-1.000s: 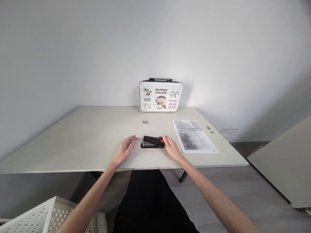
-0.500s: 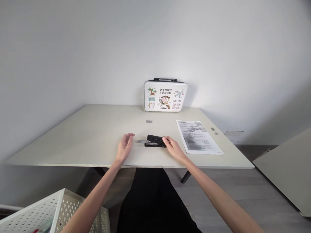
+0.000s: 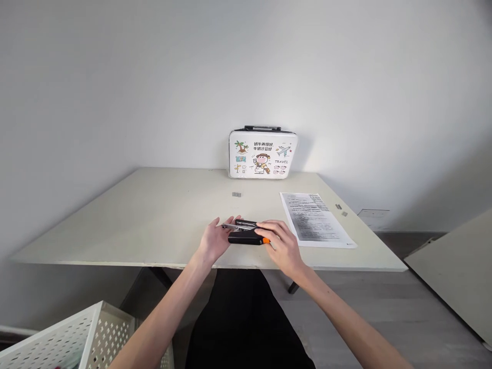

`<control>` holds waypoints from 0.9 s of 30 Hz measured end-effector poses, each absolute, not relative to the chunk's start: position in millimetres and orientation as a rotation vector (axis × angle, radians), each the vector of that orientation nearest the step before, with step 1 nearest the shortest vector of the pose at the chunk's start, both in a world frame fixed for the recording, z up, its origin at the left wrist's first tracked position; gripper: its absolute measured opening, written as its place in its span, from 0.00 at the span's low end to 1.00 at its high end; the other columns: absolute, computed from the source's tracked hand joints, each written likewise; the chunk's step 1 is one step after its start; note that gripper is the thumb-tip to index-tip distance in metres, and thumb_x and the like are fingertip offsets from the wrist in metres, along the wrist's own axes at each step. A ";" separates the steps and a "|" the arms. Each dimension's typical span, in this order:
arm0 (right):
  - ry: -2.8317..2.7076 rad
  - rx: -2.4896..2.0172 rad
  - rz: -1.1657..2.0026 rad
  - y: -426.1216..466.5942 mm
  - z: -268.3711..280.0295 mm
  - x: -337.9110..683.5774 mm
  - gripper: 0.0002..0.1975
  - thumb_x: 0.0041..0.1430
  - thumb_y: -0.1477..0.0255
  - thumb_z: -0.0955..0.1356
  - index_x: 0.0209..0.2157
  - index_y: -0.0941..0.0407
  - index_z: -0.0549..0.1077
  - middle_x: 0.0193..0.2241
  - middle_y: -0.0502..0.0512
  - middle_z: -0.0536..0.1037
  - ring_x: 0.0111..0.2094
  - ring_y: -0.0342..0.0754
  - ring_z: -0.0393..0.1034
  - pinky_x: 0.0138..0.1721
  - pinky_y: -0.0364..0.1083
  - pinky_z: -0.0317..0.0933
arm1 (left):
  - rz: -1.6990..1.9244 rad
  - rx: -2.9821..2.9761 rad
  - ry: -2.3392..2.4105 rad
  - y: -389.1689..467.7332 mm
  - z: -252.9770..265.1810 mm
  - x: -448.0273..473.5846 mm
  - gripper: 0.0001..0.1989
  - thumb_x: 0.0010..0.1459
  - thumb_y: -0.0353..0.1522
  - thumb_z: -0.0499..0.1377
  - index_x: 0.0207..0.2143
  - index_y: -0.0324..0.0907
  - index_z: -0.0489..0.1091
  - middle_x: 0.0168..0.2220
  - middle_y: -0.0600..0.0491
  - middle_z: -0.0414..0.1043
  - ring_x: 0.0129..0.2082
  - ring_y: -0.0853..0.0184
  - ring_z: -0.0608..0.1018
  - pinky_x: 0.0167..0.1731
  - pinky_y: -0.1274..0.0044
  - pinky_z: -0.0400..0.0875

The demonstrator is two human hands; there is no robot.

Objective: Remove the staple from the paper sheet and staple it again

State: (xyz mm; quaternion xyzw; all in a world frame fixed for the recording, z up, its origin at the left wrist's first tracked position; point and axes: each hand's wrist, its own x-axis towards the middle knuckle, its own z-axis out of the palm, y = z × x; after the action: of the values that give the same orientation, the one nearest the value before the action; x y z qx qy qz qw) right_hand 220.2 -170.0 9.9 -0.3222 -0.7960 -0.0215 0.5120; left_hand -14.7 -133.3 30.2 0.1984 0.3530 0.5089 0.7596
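A black stapler (image 3: 246, 238) with an orange part at its rear is turned on its side just over the near part of the table. My right hand (image 3: 282, 246) is closed around the rear end of the stapler. Out of its left end sticks the metal staple tray (image 3: 227, 226). My left hand (image 3: 216, 240) lies palm up beneath that end, fingers stretched out and apart. Whether the left palm touches the stapler is hard to tell. Small grey staple strips (image 3: 236, 195) rest on the table beyond the hands.
A printed sheet (image 3: 319, 220) lies on the table (image 3: 115, 220) at the right, with more small grey pieces (image 3: 341, 210) past it. A white cartoon case (image 3: 263, 154) stands against the wall. Below left is a white perforated basket (image 3: 111, 328).
My right hand has rolled the stapler onto its side, and its orange part now shows. My left hand has moved right and turned palm up under the stapler's tray end.
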 end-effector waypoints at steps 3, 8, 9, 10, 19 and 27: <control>-1.959 -0.747 -0.190 -174.0 11.5 223.2 0.26 0.68 0.86 0.62 0.54 0.43 0.78 0.51 0.52 0.83 0.54 0.52 0.76 0.52 0.55 0.76 | 1.099 0.423 0.741 -131.6 32.5 -5.8 0.14 0.70 0.34 0.49 0.47 0.39 0.72 0.57 0.40 0.78 0.59 0.54 0.79 0.56 0.62 0.76; -1.936 -0.770 -0.251 -178.0 10.0 226.9 0.25 0.68 0.84 0.64 0.54 0.42 0.79 0.51 0.51 0.83 0.54 0.53 0.78 0.52 0.56 0.77 | 1.109 0.397 0.805 -132.7 32.5 -5.7 0.13 0.68 0.31 0.51 0.47 0.37 0.72 0.51 0.40 0.80 0.54 0.56 0.82 0.53 0.66 0.77; -1.927 -0.777 -0.247 -178.5 9.8 228.0 0.25 0.68 0.84 0.64 0.54 0.42 0.79 0.51 0.51 0.83 0.54 0.53 0.78 0.51 0.56 0.77 | 1.111 0.383 0.815 -133.3 32.8 -6.5 0.13 0.68 0.31 0.51 0.47 0.37 0.73 0.50 0.40 0.80 0.52 0.57 0.82 0.52 0.67 0.78; -1.913 -0.785 -0.240 -178.9 9.7 229.3 0.25 0.68 0.84 0.64 0.54 0.42 0.78 0.51 0.52 0.83 0.53 0.53 0.78 0.51 0.57 0.77 | 1.113 0.377 0.821 -133.9 32.9 -7.4 0.13 0.68 0.30 0.51 0.48 0.37 0.73 0.49 0.41 0.81 0.51 0.58 0.83 0.51 0.68 0.78; -1.744 -0.875 -0.095 -187.2 8.2 243.9 0.26 0.64 0.86 0.63 0.54 0.45 0.76 0.49 0.55 0.81 0.53 0.55 0.75 0.51 0.59 0.75 | 1.227 0.697 1.001 -143.3 23.1 -12.9 0.10 0.64 0.34 0.60 0.43 0.38 0.77 0.34 0.50 0.73 0.31 0.68 0.75 0.34 0.76 0.72; -1.509 -1.084 0.292 -188.6 2.9 238.4 0.10 0.67 0.71 0.68 0.48 0.49 0.76 0.49 0.58 0.80 0.52 0.57 0.75 0.53 0.60 0.71 | 1.136 1.309 1.223 -161.9 29.3 -10.2 0.28 0.66 0.46 0.58 0.64 0.46 0.71 0.27 0.59 0.59 0.26 0.68 0.63 0.29 0.75 0.61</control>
State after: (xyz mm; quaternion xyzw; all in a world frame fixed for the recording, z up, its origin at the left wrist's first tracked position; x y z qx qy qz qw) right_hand 238.4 -188.6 2.9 -0.4656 -0.6480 0.1254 0.5896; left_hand -10.2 -161.9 29.3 0.5386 0.5031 0.4672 0.4884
